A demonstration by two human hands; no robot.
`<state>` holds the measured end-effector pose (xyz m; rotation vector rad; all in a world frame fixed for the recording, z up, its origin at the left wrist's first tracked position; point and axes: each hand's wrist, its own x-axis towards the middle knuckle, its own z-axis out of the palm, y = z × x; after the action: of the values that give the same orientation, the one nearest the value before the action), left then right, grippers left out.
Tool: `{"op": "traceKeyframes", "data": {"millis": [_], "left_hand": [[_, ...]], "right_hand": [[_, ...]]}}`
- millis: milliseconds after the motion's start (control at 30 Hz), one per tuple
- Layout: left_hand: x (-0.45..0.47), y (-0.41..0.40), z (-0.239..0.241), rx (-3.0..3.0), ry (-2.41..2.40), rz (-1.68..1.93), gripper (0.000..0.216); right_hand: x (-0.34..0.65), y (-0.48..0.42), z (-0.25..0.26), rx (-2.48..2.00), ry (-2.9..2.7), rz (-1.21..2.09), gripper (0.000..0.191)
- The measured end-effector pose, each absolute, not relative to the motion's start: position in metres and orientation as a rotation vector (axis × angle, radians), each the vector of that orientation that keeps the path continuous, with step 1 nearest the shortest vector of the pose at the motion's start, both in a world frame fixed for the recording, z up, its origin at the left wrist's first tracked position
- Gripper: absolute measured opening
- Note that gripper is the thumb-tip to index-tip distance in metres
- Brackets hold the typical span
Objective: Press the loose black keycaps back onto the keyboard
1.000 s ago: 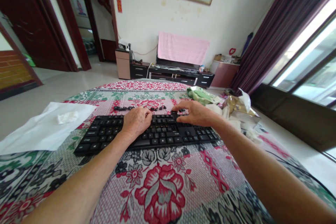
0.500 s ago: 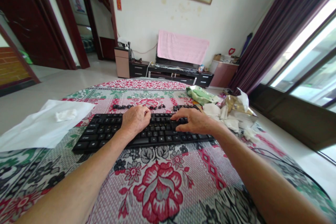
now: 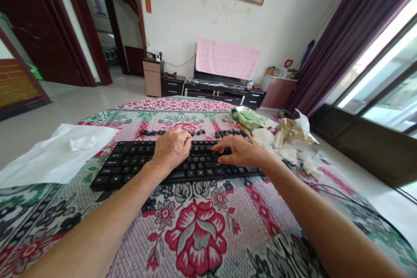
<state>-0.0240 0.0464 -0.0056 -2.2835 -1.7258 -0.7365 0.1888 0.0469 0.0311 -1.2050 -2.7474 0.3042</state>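
Note:
A black keyboard (image 3: 198, 173) lies slightly aslant on the flowered cloth, with a paler patch among its keys between my hands. My left hand (image 3: 172, 147) is curled closed over its upper middle; whatever the fingers may hold is hidden. On the right part of the keyboard rests my right hand (image 3: 239, 151), its thumb and forefinger apart around some keys and the other fingers mostly out of sight. Behind the keyboard, loose black keycaps lie in a row, one group (image 3: 151, 132) to the left and another (image 3: 228, 133) to the right.
A white sheet (image 3: 35, 156) with a folded tissue (image 3: 82, 142) lies at left. At right are a green packet (image 3: 249, 117), crumpled tissues (image 3: 288, 155) and a gold-coloured box (image 3: 304, 144). A black cable (image 3: 350, 201) runs off the right side of the tablecloth (image 3: 198, 239).
My left hand has shifted slightly to the right over the keyboard, still curled. My right hand has stayed almost in place.

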Motion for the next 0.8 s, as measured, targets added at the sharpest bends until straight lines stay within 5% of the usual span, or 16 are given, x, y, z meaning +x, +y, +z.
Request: {"op": "traceKeyframes", "data": {"millis": [800], "left_hand": [[0.006,0.034,-0.017,-2.664,-1.428,-0.717,0.03]], "right_hand": [[0.192,0.047,0.029,-1.218,-2.601,0.593,0.021]]}}
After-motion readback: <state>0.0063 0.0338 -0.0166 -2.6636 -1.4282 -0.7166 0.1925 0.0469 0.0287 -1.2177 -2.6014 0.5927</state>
